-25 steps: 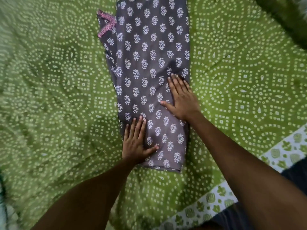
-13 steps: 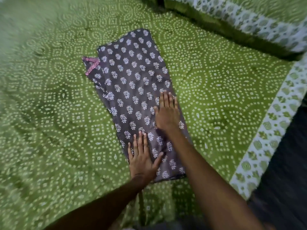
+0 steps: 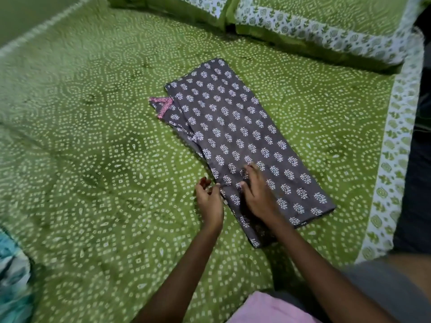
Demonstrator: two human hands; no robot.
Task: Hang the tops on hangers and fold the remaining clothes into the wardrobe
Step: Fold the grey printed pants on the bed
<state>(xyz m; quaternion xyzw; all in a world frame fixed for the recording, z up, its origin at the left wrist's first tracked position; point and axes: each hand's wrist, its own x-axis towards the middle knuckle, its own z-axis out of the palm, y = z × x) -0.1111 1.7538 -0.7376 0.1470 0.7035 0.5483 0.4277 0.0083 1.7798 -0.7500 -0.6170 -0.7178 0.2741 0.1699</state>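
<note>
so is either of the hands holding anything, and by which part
Nothing is clearly held: the right hand lies on the grey printed garment, the left hand at its edge.

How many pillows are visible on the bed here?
2: one pillow at top centre, another pillow beside it at top right, both cut off by the frame; more may lie out of view.

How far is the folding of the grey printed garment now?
Done: the grey printed garment lies folded into a long strip on the green bedsheet. In hand: the left hand and right hand work at its near left edge. Left: shorter folds; no wardrobe in view.
</note>
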